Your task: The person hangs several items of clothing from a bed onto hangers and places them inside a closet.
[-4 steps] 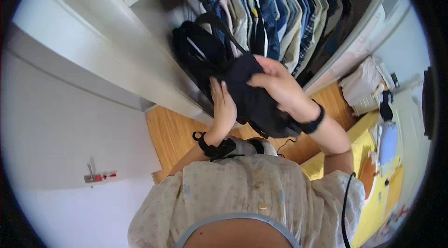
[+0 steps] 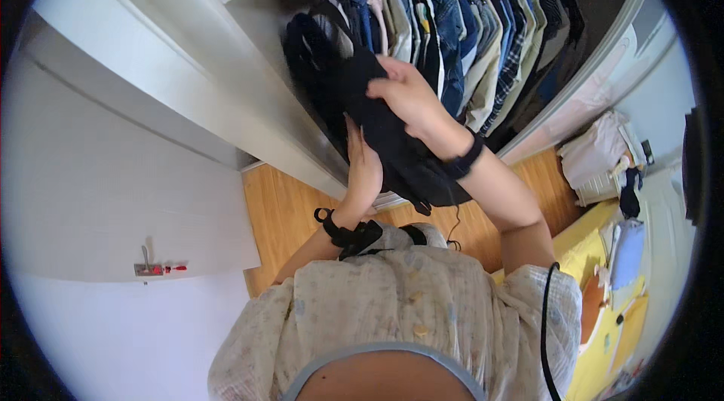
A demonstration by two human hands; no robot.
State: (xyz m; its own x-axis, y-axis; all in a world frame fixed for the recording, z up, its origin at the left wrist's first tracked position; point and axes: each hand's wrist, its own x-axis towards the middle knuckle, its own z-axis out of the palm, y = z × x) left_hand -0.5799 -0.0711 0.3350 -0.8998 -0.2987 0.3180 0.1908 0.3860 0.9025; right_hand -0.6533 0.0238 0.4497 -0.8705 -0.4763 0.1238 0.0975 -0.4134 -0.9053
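A soft black bag (image 2: 392, 129) hangs tilted in front of the wardrobe, its lower end toward my body. My right hand (image 2: 415, 99) grips its upper right side, thumb on top and fingers curled out of sight. Against the bag's left side lies my left hand (image 2: 363, 167), its fingers stretched out straight and the palm turned toward the bag. Beyond the bag's far end, dark garments (image 2: 305, 46) hang at the left of the wardrobe, and the border between them and the bag is hard to tell. Several hanging clothes (image 2: 445, 39) fill the rail to the right.
A white wardrobe panel (image 2: 226, 114) stands close on my left, beside a white door (image 2: 136, 197) with a handle. Wood floor (image 2: 283, 197) shows below. On the right are a yellow surface (image 2: 584, 250) with folded items and a pale cloth heap (image 2: 596, 148).
My right hand has moved left and a little farther away, carrying the upper part of the bag toward the wardrobe's left side. A strap loop seen before no longer shows. My left hand has barely moved.
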